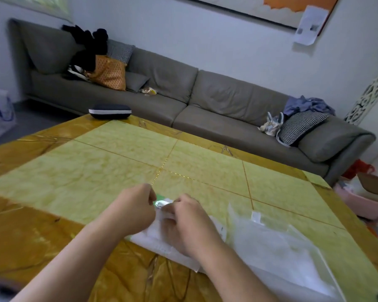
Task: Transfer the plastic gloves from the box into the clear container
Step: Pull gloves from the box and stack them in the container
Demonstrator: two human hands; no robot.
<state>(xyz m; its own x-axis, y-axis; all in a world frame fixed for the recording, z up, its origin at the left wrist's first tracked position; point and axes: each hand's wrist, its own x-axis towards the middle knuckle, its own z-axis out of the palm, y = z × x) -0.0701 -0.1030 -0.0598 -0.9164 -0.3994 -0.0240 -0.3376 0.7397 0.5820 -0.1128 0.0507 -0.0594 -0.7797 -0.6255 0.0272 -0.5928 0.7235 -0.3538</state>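
Left hand [135, 208] curls on the far end of a flat white-and-green glove box [162, 238] | right hand [188, 223], at its 3 o'clock, pinches thin clear plastic there | clear plastic container [292, 253] at the box's 3 o'clock, just beside it | yellow marble-patterned table [96, 160].

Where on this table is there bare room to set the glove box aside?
The yellow-green panels of the table lie bare from both hands out to the dark case at the far corner. Crowded: near right, where the glove box lies under left hand and right hand, beside the clear container.
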